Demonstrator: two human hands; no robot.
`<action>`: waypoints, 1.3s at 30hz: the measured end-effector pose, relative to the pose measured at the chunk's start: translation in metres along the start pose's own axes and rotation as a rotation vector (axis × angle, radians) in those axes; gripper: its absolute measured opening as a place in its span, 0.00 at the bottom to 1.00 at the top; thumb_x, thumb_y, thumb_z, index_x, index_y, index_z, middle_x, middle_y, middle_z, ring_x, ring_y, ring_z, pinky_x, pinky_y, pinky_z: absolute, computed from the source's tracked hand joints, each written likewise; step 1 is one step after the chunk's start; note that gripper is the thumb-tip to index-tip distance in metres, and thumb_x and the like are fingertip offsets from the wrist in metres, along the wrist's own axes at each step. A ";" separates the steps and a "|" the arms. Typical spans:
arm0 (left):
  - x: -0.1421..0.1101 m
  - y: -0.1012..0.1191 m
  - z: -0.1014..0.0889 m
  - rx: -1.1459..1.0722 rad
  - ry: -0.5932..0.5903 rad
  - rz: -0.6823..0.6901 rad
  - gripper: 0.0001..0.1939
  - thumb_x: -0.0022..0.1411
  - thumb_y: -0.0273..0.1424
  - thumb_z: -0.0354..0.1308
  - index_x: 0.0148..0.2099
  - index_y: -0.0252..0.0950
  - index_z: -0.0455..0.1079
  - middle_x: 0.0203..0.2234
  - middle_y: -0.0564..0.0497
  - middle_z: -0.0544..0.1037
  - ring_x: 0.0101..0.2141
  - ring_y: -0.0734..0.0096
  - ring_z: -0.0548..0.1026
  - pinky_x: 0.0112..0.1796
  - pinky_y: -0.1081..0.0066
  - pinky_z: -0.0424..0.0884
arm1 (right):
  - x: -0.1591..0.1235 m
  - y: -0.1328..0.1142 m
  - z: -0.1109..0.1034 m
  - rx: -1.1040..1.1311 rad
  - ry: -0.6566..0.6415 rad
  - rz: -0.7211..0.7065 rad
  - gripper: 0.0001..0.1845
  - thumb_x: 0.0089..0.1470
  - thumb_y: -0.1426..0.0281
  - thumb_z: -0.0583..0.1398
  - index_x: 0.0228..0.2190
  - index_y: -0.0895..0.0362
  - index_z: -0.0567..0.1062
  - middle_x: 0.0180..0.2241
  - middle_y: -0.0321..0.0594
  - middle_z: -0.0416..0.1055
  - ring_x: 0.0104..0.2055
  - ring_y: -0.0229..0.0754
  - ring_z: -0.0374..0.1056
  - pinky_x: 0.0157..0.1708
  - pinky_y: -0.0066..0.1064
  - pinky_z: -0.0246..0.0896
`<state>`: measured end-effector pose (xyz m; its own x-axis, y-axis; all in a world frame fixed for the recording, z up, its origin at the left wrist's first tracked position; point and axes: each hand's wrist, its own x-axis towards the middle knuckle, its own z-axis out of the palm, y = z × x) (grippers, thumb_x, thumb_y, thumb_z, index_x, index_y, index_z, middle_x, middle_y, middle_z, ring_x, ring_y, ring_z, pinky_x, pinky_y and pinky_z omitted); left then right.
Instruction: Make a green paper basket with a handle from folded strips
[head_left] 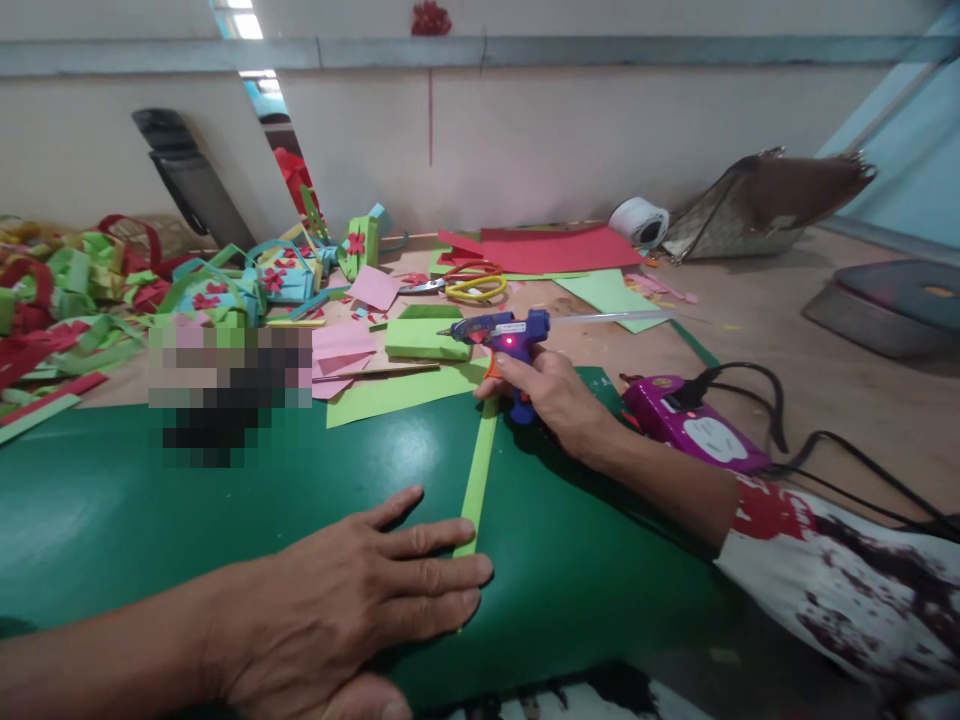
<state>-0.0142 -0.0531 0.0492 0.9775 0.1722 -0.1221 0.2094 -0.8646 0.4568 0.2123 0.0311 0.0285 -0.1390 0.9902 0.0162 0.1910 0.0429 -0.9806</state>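
Head view: the landmark for this report is the light-green paper strip (pixel 478 480), found lying flat on the green board (pixel 337 455), which is on the table (pixel 750 310). Its long axis runs away from the wearer, leaning slightly rightward at the far end.

The left hand (pixel 367 570) lies palm down with fingers spread, gripping nothing. It comes in from the left of the strip and its fingers rest across the strip's near part; the exact near end is hidden under them.

The right hand (pixel 551 395) is closed around the handle of a blue glue gun (pixel 517 335), just right of the strip's far end. The nozzle points left, crossing the line of the strip rather than following it, and stands apart from its surface; its height cannot be told. A folded green paper piece (pixel 424 340) is beyond the strip to the left, close to the nozzle.

Finding: the left hand is the nearer, in contact; the right hand and glue gun are at the opposite end of the strip.
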 end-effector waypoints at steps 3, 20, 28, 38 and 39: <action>-0.002 0.011 -0.002 0.049 0.017 -0.050 0.28 0.66 0.38 0.48 0.65 0.38 0.49 0.62 0.53 0.56 0.63 0.63 0.49 0.62 0.56 0.38 | 0.000 0.001 0.000 -0.001 0.003 -0.004 0.12 0.54 0.63 0.56 0.28 0.58 0.73 0.26 0.42 0.77 0.27 0.39 0.69 0.21 0.26 0.57; -0.016 0.014 0.020 0.285 0.259 -0.190 0.35 0.65 0.38 0.48 0.67 0.36 0.37 0.63 0.47 0.55 0.63 0.59 0.48 0.61 0.55 0.43 | 0.004 0.015 0.001 0.086 0.050 -0.092 0.13 0.54 0.61 0.58 0.32 0.58 0.74 0.25 0.40 0.76 0.29 0.40 0.71 0.27 0.28 0.62; 0.005 -0.026 0.020 0.241 0.454 -0.381 0.30 0.66 0.26 0.41 0.67 0.38 0.36 0.63 0.44 0.55 0.62 0.61 0.50 0.59 0.57 0.55 | 0.003 0.007 -0.002 0.155 0.181 -0.097 0.15 0.52 0.59 0.58 0.26 0.58 0.74 0.27 0.40 0.77 0.34 0.42 0.72 0.34 0.29 0.65; 0.056 -0.048 0.004 0.236 0.293 -0.388 0.31 0.67 0.41 0.41 0.66 0.28 0.44 0.64 0.37 0.48 0.63 0.49 0.44 0.57 0.42 0.49 | 0.003 0.010 -0.008 0.224 0.278 -0.078 0.19 0.52 0.55 0.58 0.33 0.59 0.73 0.27 0.41 0.77 0.30 0.42 0.72 0.29 0.30 0.65; 0.061 -0.051 0.003 0.250 0.289 -0.389 0.31 0.67 0.41 0.40 0.65 0.28 0.45 0.64 0.37 0.48 0.63 0.48 0.45 0.57 0.42 0.48 | 0.004 0.011 -0.008 0.233 0.274 -0.073 0.19 0.52 0.55 0.58 0.33 0.59 0.72 0.27 0.42 0.77 0.30 0.41 0.72 0.30 0.30 0.65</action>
<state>0.0344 0.0004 0.0157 0.8044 0.5937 0.0231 0.5783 -0.7913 0.1984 0.2220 0.0363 0.0197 0.1273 0.9859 0.1082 -0.0408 0.1142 -0.9926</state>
